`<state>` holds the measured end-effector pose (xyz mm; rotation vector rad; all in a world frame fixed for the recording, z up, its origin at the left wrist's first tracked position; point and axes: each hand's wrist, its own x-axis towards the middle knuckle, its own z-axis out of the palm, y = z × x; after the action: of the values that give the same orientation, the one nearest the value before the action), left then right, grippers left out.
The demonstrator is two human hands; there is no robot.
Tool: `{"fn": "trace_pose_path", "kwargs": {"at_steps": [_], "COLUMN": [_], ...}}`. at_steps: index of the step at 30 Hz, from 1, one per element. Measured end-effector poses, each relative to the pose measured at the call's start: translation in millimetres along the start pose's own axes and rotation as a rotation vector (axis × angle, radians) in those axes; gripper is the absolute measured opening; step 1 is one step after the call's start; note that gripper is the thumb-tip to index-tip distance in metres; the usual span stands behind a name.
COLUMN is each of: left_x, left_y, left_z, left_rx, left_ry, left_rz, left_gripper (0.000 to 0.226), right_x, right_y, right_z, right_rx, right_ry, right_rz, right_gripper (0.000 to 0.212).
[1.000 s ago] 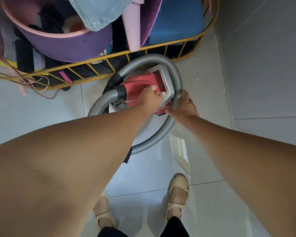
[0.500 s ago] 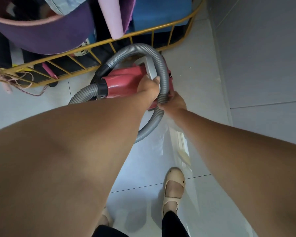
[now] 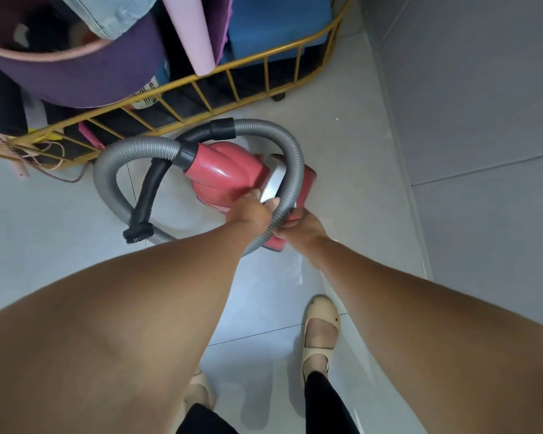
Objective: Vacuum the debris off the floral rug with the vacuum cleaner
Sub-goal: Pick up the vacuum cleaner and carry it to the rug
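Fingers (image 3: 254, 193) of the left hand (image 3: 250, 212) curl down over the rear of a red canister vacuum cleaner (image 3: 226, 173), right beside its silver handle panel (image 3: 276, 180), with the thumb lying against that panel. The right hand (image 3: 302, 227) sits just beside it, its fingers (image 3: 289, 222) wrapped round a grey ribbed hose (image 3: 296, 158) where the hose crosses the back of the machine.

From the head camera, the vacuum cleaner lies over the pale tiled floor (image 3: 351, 142), near the front rail of a yellow metal wire rack (image 3: 201, 79); I cannot tell if it rests on the tiles or is lifted. The hose loops out of the machine's front collar, sweeps left and back under the left forearm, and a second arc passes over the handle. A black nozzle tube (image 3: 149, 189) with a brush head (image 3: 137, 234) hangs inside the left loop.

Inside the rack stand a purple round tub (image 3: 76, 79), a pink roll (image 3: 191, 32) and a blue block (image 3: 273, 23). A grey wall (image 3: 483, 120) runs along the right. Two beige shoes (image 3: 320, 333) stand on the tiles below the arms.
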<state>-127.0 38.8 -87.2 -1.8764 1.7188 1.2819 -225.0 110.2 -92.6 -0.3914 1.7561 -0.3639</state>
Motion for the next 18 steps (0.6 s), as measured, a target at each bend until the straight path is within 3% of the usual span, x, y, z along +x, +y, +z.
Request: {"fn": "trace_pose_path", "kwargs": {"at_steps": [8,10,12,15,18], "left_x": [-37.5,-42.4,-44.9,-44.2,-41.5], "left_y": [-33.8,-30.8,-25.0,-17.2,-16.4], "left_z": [8.2,13.0,20.0,31.9,35.9], "left_rx": [0.295,0.401,0.457,0.33,0.301], "left_ry": [-0.121,-0.094,-0.055,-0.053,-0.024], "left_rz": [0.089,0.114,0.166,0.134,0.11], "left_gripper": [0.035,0.043,0.065,0.078,0.071], "right_x": [-26.0,-32.7,-40.3,-49.2,-56.8], "right_y": [30.5,38.3,44.5,51.1,54.9], "right_z": [14.5,18.9,22.9,29.8,36.2], "right_rx": [0.017,0.063,0.136,0.247,0.367], "right_ry": [0.044,0.061,0.072,0.084,0.094], "right_rz": [0.171,0.194,0.189,0.171,0.169], "right_gripper": [0.032,0.038,0.041,0.035,0.038]}}
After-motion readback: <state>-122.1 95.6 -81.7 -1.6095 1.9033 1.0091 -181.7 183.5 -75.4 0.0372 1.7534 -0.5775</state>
